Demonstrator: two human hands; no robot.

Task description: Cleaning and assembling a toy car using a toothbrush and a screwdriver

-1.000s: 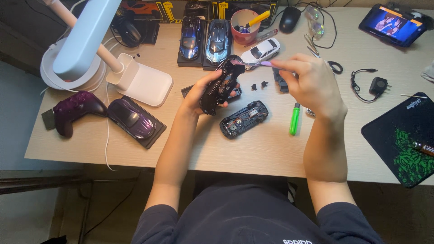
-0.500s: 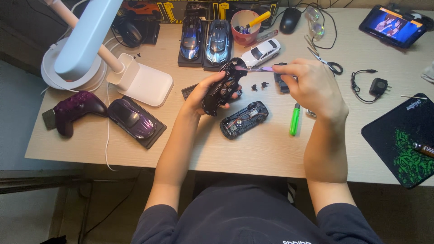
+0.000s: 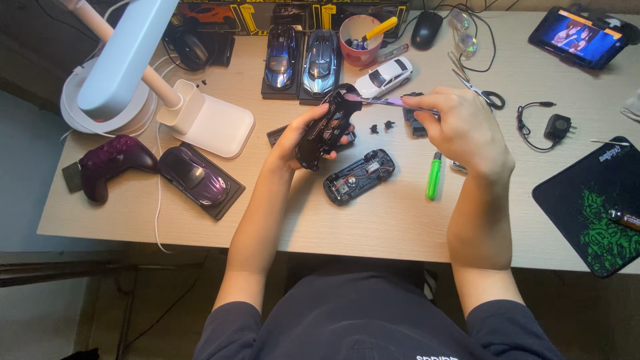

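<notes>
I'm gripping the glossy black car chassis [image 3: 327, 127] in my left hand [image 3: 303, 137], tilted above the wooden desk [image 3: 387, 220]; my right hand [image 3: 460, 123] is pinching a slim purple tool [image 3: 380, 101] touching its top edge.

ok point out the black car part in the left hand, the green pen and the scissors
black car part [image 3: 325, 130], head view, middle of its underside
green pen [image 3: 433, 177], head view, middle of the barrel
scissors [image 3: 494, 102], head view, black handle loop
</notes>
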